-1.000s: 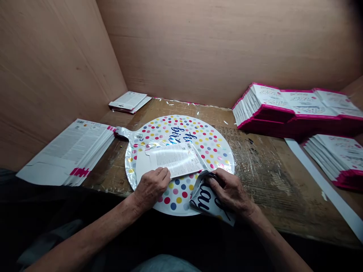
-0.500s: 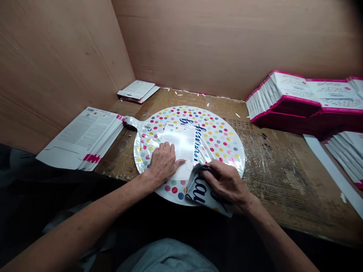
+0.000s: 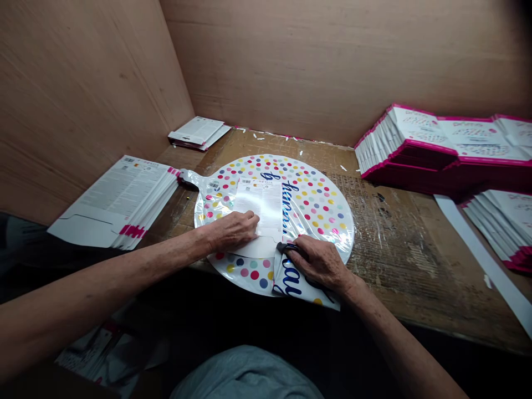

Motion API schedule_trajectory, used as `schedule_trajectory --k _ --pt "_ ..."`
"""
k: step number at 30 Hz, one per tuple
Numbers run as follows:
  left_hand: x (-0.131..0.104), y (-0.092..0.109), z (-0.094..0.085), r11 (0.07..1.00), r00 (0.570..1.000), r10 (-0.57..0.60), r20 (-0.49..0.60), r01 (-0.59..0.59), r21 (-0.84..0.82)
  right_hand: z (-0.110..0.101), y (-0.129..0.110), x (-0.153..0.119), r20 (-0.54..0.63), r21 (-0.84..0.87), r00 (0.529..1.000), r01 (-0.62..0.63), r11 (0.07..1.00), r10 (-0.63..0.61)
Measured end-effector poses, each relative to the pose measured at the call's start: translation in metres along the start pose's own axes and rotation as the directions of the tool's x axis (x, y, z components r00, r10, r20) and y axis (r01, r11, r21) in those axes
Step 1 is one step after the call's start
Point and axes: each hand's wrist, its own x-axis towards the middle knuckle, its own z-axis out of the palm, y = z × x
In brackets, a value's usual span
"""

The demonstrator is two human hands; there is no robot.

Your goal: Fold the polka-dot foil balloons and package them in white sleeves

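Grey-blue cloth (image 3: 245, 377) shows nearest, below the edge of the brown work surface (image 3: 399, 266). Beyond it, the right hand (image 3: 320, 260) is closed on a folded-over part (image 3: 293, 280) of a flat, dotted foil balloon (image 3: 249, 166), dark lettering facing up. The left hand (image 3: 235, 228) lies across the balloon, fingers bent at the left side of a white printed card (image 3: 266, 213); whether they pinch it or only press, I cannot tell. The card rests on the foil near its middle, its near right corner beside the fold. The step in hand looks to be folding foil around the card; bringing the fold farther over would call for a flat card and a firm right-hand hold. Left of the balloon lies a fanned card stack (image 3: 110, 202); farther off, pink-edged packets (image 3: 419, 133) stand at right, near the wooden wall (image 3: 324, 66).
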Motion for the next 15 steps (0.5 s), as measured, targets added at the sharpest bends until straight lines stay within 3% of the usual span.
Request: schedule_trajectory --k 4,9,11,15 --pt "0.009 0.001 0.0 0.999 0.999 -0.023 -0.027 0.024 0.024 -0.006 -0.007 0.0 -0.056 0.122 0.998 -0.011 0.992 0.018" --pt "0.012 0.008 -0.003 0.996 0.993 -0.093 -0.073 0.093 -0.002 -0.008 -0.026 0.015 -0.35 0.253 0.927 -0.044 0.966 0.133" --pt "0.01 0.012 -0.006 0.992 0.988 -0.124 -0.094 0.124 -0.004 -0.003 -0.031 0.025 -0.33 0.217 0.918 -0.154 0.964 0.221" --pt "0.009 0.016 -0.013 0.983 0.981 -0.182 -0.073 0.183 -0.002 0.007 -0.03 0.037 -0.161 0.101 0.936 -0.301 0.948 0.314"
